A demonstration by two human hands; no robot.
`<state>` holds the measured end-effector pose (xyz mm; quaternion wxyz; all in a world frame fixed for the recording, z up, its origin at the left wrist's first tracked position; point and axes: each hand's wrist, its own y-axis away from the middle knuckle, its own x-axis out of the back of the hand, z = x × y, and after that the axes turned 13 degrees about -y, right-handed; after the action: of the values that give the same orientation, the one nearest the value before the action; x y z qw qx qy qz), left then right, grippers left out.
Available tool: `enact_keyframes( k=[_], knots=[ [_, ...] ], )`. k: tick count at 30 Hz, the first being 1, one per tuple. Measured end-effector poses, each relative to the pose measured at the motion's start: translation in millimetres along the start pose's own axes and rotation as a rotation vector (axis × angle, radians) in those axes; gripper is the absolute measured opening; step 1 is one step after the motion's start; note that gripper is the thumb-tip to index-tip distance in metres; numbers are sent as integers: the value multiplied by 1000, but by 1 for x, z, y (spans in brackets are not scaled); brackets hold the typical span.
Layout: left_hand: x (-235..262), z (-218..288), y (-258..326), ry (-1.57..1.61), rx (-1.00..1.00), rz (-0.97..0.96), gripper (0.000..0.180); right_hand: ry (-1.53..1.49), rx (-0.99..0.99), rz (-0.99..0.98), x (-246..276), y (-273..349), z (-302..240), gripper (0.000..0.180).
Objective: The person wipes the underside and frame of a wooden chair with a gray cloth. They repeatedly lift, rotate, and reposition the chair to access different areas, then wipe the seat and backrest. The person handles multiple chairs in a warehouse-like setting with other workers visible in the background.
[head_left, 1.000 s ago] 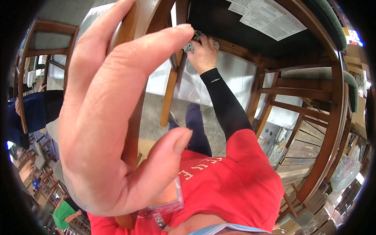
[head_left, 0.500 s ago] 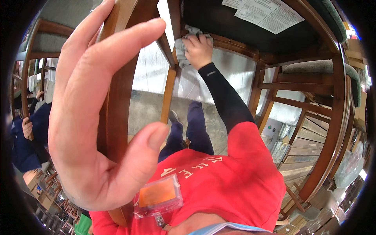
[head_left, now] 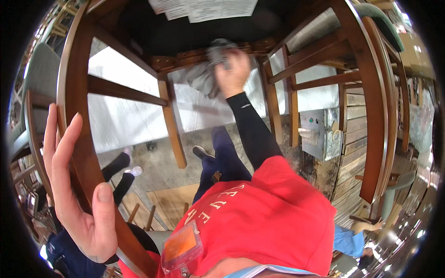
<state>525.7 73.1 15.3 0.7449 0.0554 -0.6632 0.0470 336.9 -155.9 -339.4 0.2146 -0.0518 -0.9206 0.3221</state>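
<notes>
A dark brown wooden chair (head_left: 125, 92) is tipped before me, its black underside (head_left: 199, 34) and white printed labels (head_left: 220, 10) facing me. My right hand (head_left: 233, 74), slightly blurred, presses a crumpled grey rag (head_left: 203, 79) at the rail along the underside's near edge. Part of the rag hangs to the left of that hand. Against the thick chair leg at the left lies my left hand (head_left: 81, 217), its fingers stretched and thumb apart. It is open and grips nothing.
More wooden chairs with grey-green seats (head_left: 378, 21) crowd the right side; another (head_left: 41, 78) stands left. A grey metal box (head_left: 320, 134) sits beside stacked wooden slats (head_left: 354, 139). Other people are nearby: one in dark blue (head_left: 76, 255) lower left, one in light blue (head_left: 347, 240) lower right.
My left hand has opened out and moved down and left, away from the view's middle. The chair appears shifted left in view. My right hand and the rag have moved along the rail.
</notes>
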Motion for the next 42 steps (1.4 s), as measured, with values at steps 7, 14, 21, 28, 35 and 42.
enact_keyframes(
  k=[7, 14, 21, 28, 35, 42],
  knots=[
    [-6, 4, -12, -38, -25, 6, 62, 155, -197, 475, 39, -19, 79, 45],
    [-11, 7, -10, 6, 43, 31, 60, 64, -173, 402, 53, -22, 74, 51],
    [-15, 8, -11, 90, 59, 64, 61, 45, -334, 317, 61, -22, 81, 45],
    [-12, 11, -13, 94, 46, 54, 61, 96, -291, 220, 50, -12, 66, 43],
    [-13, 5, -10, 38, 38, 69, 60, 133, -255, 334, 55, -16, 66, 40],
    [-10, 12, -14, 58, -6, 67, 59, 156, -300, 311, 60, -22, 75, 45]
  ],
)
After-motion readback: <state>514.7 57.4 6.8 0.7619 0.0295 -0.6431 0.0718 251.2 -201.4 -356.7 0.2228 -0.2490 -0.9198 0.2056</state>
